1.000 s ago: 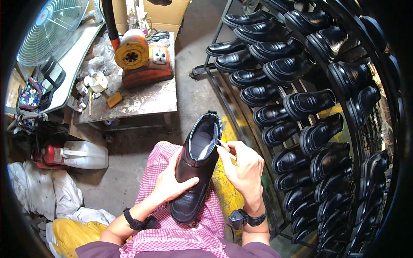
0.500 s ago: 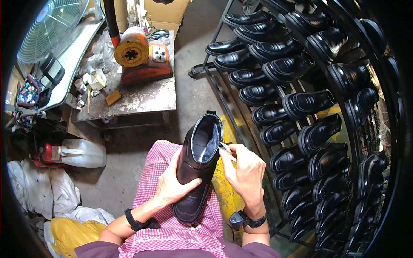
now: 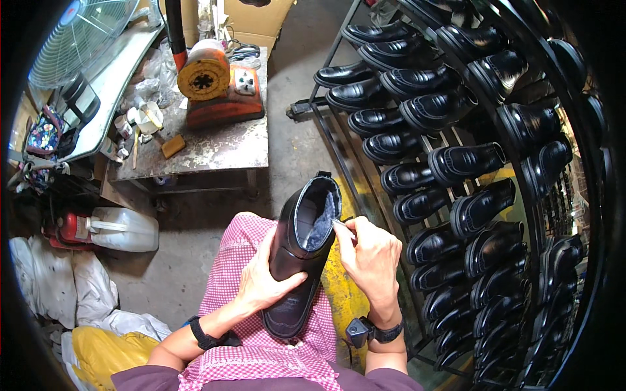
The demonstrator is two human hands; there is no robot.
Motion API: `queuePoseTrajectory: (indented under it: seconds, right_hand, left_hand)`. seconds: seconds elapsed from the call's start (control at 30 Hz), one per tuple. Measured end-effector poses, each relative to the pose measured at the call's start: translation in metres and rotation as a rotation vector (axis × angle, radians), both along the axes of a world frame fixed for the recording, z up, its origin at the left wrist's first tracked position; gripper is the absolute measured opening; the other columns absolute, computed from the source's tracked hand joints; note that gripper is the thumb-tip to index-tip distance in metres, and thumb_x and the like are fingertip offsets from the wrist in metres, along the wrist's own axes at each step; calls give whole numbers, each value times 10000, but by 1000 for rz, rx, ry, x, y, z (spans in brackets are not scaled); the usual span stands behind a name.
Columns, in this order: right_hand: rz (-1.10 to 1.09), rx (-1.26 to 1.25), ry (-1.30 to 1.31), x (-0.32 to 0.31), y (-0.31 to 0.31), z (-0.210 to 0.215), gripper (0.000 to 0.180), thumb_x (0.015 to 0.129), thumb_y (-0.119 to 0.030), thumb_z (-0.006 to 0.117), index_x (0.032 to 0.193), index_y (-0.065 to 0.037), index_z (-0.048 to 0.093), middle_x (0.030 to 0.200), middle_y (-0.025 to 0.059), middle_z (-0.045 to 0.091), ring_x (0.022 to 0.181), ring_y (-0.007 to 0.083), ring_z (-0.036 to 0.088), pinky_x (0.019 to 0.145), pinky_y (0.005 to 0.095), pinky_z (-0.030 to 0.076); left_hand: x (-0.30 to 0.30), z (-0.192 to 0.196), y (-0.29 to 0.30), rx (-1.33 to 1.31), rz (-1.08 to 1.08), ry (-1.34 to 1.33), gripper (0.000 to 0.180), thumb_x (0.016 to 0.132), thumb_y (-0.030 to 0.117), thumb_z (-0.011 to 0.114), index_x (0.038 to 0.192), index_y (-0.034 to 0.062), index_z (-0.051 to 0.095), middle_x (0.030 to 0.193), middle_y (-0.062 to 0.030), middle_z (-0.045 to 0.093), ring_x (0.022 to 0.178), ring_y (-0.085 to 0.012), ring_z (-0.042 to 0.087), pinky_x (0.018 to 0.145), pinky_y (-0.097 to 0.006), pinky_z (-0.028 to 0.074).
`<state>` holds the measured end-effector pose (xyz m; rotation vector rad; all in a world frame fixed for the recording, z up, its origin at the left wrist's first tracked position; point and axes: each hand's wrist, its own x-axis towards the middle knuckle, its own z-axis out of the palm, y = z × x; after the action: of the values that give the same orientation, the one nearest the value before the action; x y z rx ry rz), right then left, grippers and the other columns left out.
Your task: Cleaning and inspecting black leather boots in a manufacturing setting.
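Observation:
A black ankle boot (image 3: 301,254) with a grey lining rests on my lap, over a pink checked cloth (image 3: 228,274), its opening turned up and away from me. My left hand (image 3: 266,281) wraps around the boot's left side and grips it. My right hand (image 3: 372,255) is at the boot's right rim, its fingers pinched on a small thin pale tool (image 3: 339,224) whose tip touches the top edge of the opening. Both wrists wear dark bands.
A metal rack (image 3: 339,150) with several black shoes fills the right side. A worn metal table (image 3: 215,146) ahead carries an orange machine (image 3: 218,88), small jars and tools. A fan (image 3: 75,36) stands far left. A white jug (image 3: 127,229) and pale bags lie on the floor.
The boot has been turned slightly and raised so its opening faces up more. My right hand has shifted to the rim with the small tool. My left hand keeps its grip.

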<state>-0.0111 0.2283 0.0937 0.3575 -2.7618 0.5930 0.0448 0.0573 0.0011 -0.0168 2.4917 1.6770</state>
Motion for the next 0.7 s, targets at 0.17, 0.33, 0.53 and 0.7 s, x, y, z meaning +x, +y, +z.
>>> queuePoseTrajectory:
  seconds: [0.17, 0.33, 0.53, 0.7]
  right_hand:
    - [-101, -596, -30, 5, 1, -11, 71, 824, -82, 599, 806, -14, 587, 644, 37, 585, 518, 114, 531, 488, 240, 422]
    - [-192, -1111, -155, 23, 28, -48, 315, 826, -106, 618, 1071, 38, 481, 917, 49, 528, 820, 86, 495, 731, 199, 418]
    - [-8, -1300, -566, 52, 0, -78, 581, 776, -192, 692, 1214, 51, 399, 1117, 175, 556, 969, 155, 542, 795, 233, 441]
    - [142, -1341, -620, 51, -28, -64, 770, 726, -170, 739, 1305, 58, 285, 1206, 166, 481, 1091, 203, 488, 947, 309, 381]
  left_hand:
    - [4, -31, -11, 234, 47, -19, 897, 665, 332, 721, 1357, 45, 228, 1277, -184, 430, 1162, -294, 452, 979, -368, 360]
    - [-1, -48, -25, 914, 146, -128, 650, 758, 320, 640, 1254, 15, 350, 1153, -95, 486, 1041, -193, 482, 913, -329, 386]
    - [-17, -33, -33, 1215, 215, -213, 529, 823, 357, 551, 1209, 23, 412, 1078, -83, 540, 951, -164, 544, 836, -294, 453]
    - [-32, -43, -22, 1243, 186, -116, 461, 833, 323, 560, 1171, 30, 451, 1060, -59, 541, 948, -152, 529, 835, -293, 439]
